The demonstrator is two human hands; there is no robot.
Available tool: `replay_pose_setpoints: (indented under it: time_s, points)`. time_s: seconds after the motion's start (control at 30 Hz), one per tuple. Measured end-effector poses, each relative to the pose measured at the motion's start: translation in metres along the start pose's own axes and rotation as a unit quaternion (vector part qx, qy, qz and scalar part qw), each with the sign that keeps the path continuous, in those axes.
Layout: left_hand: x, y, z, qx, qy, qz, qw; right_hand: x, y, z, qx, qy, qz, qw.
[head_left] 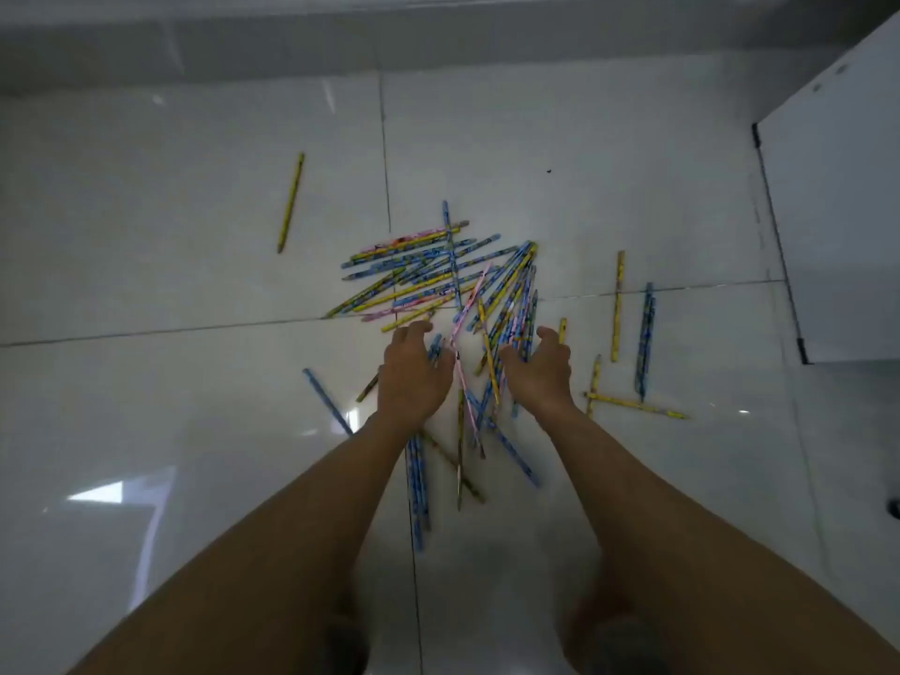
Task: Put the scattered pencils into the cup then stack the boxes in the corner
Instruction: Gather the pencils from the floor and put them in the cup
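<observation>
While all pencils (pixel 428 270) are lying scattered on the floor (pixel 195 382), right hand (pixel 540 367) is reaching, grip loosely spread; left hand (pixel 414 367) grip: cannot tell. Cup, boxes unseen.

Looks forward and steeply down from the person's head onto the glossy white tiled floor (pixel 195 382), wide-angle, with straight lines bowing toward the edges. Sits near enough for both bare forearms to fill the near half, running in from the near edge to the left hand (pixel 414 377) and right hand (pixel 540 372) at mid-frame among the scattered pencils (pixel 438 275). Reaches as far as the foot of the wall (pixel 341 41) along the far edge and a white panel (pixel 837 211) at far right, as the only view.
</observation>
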State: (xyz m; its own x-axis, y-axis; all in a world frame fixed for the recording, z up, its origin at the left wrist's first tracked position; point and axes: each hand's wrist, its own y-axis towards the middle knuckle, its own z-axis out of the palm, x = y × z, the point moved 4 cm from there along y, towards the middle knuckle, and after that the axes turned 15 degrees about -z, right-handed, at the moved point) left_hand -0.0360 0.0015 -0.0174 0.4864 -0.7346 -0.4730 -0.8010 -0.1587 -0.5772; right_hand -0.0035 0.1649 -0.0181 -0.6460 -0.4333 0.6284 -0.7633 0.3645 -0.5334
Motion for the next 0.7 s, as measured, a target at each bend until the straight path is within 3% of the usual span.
replay_pose_setpoints:
  time_s: [0.2, 0.4, 0.6, 0.7]
  points:
    - [0.002, 0.063, 0.041, -0.041, 0.097, 0.028, 0.994, -0.037, 0.033, 0.038, -0.036, -0.044, 0.063, 0.996]
    - [0.000, 0.081, 0.050, -0.097, 0.211, 0.122, 0.965, -0.041, 0.041, 0.068, -0.070, -0.068, 0.025, 0.995]
    - [-0.013, 0.081, 0.047, -0.053, 0.241, 0.044, 0.968, -0.032, 0.041, 0.062, -0.081, -0.023, 0.063, 0.994]
    - [-0.005, 0.086, 0.049, -0.064, 0.262, 0.065, 0.961, -0.031, 0.051, 0.059, -0.090, -0.025, 0.057, 0.994]
